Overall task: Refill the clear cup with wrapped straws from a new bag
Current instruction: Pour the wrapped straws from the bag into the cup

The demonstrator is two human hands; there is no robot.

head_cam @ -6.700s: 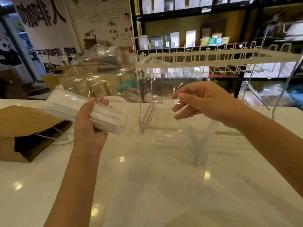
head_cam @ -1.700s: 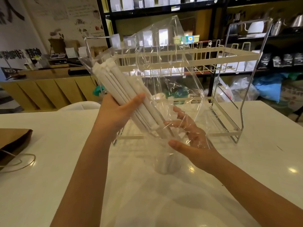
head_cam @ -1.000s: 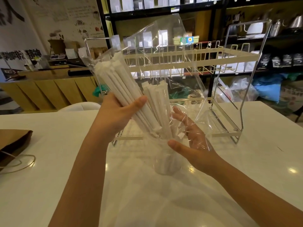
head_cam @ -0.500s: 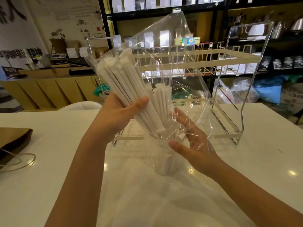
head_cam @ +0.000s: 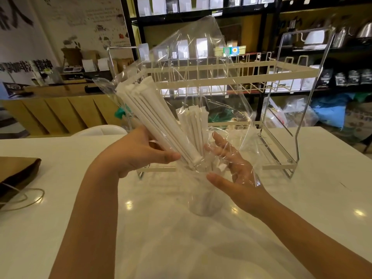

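— Behind you runs dark shelving with pouches and kettles, and the glossy white tabletop carries a cream wire rack and a brown paper bag off to your left. What do you have in hand?

— Your left hand is clenched around the crinkly clear plastic bag, its grip pinching a tilted bundle of white paper-wrapped straws through the film. Your right hand lies spread wide under the film beside the bag's mouth, cupping rather than clamping anything.

— And the cup?

— The clear plastic cup stands on the tabletop just below both hands, with a second cluster of straws already standing nearly upright over it.

— How will these handle?

— Lightly, I judge: the straws are thin, fairly stiff, and their paper sleeves slide easily on the film. The bag is soft and slippery, so take hold low on the bundle, near the mouth. The cup looks light enough to tip, so steady its rim with your right hand.
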